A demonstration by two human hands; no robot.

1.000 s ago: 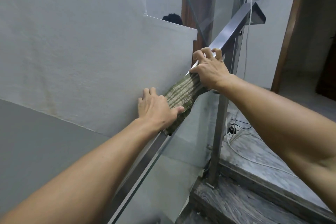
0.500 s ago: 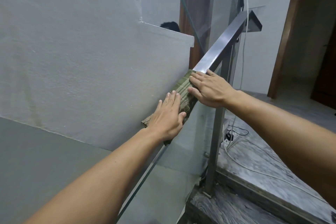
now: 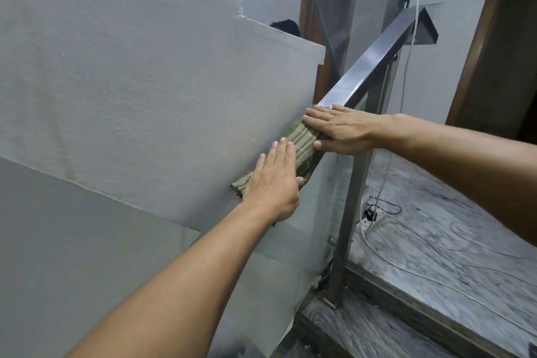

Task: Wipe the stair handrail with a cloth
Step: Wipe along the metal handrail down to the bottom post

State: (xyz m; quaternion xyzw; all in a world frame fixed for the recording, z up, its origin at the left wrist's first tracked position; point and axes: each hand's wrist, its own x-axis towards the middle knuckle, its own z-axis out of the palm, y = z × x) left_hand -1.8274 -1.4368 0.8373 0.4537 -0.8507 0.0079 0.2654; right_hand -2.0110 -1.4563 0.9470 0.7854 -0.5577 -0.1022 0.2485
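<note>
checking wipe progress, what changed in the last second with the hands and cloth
Both hands slid the cloth down the handrail. The right hand, earlier curled over the rail, now lies flat; the left hand flattened too. The cloth stays draped under both hands.

The handrail (image 3: 369, 67) is a square-section bar of brushed grey metal, running on a slant from the middle of the frame up to the upper right, where it ends in an open, angled tip. The cloth (image 3: 299, 142) is olive green with pale stripes, folded and draped over the rail's lower stretch at mid-frame, one corner sticking out to the lower left.
</note>
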